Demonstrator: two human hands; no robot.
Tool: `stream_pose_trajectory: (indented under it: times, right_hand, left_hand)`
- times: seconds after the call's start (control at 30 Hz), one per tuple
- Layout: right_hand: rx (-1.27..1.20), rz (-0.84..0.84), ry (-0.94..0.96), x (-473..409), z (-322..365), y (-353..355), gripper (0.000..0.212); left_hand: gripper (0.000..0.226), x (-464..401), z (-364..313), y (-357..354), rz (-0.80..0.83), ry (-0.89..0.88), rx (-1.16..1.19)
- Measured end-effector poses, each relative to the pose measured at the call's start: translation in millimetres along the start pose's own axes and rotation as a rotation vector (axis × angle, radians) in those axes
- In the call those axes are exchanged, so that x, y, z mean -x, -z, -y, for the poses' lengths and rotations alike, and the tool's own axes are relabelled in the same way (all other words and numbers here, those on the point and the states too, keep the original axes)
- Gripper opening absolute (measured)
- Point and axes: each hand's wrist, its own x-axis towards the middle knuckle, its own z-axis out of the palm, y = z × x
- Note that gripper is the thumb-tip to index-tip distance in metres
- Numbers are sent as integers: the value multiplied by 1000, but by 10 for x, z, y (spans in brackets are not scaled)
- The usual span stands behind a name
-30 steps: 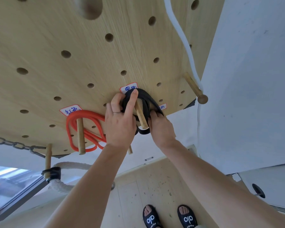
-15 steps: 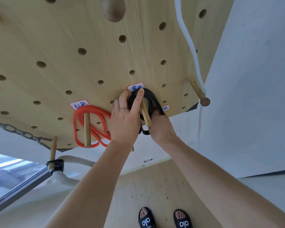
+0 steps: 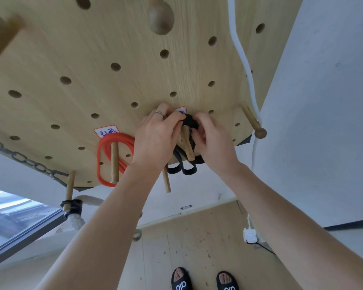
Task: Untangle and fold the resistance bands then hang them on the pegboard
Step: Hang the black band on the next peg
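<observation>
A folded black resistance band (image 3: pixel 181 167) hangs over a wooden peg (image 3: pixel 188 147) on the light wooden pegboard (image 3: pixel 117 38). Its loops dangle below the peg. My left hand (image 3: pixel 155 139) and my right hand (image 3: pixel 213 141) both pinch the band's top where it wraps the peg, close against the board. To the left, a folded red band (image 3: pixel 105 155) hangs on its own peg (image 3: pixel 114 162) under a handwritten label (image 3: pixel 106 130). My hands hide most of the black band's upper part.
A white cord (image 3: pixel 244 65) runs down the board's right side past a knobbed peg (image 3: pixel 253 123). A metal chain (image 3: pixel 21 156) hangs at left, a rope with a black clamp (image 3: pixel 72 208) below it. A bare peg (image 3: pixel 166 181) juts under my left wrist. Wooden floor and my sandalled feet (image 3: pixel 204 282) lie below.
Both hands moved up from the sides of the black band to its top at the peg's base, fingers now curled on it. The camera tilted slightly.
</observation>
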Motion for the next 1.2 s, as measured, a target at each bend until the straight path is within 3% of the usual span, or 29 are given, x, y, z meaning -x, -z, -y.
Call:
stream_pose_trajectory:
  times: [0.17, 0.4, 0.67, 0.9, 1.03, 1.2]
  right_hand:
    - [152, 12, 117, -71, -71, 0, 15]
    - [166, -8, 105, -42, -36, 37, 26]
    - [194, 7, 183, -104, -37, 26, 20]
    - [201, 74, -107, 63, -165, -59, 31]
    - [172, 72, -135, 85, -142, -165, 28]
    - [103, 58, -180, 110, -106, -228, 26]
  left_hand:
    - [16, -21, -35, 21, -1, 27, -4]
    - [11, 11, -9, 100, 22, 15, 6]
    - [9, 39, -17, 74, -25, 65, -22]
    - [15, 293, 82, 32, 11, 174, -33]
    - [15, 402, 91, -101, 48, 304, 31]
    - [15, 416, 96, -164, 30, 332, 45]
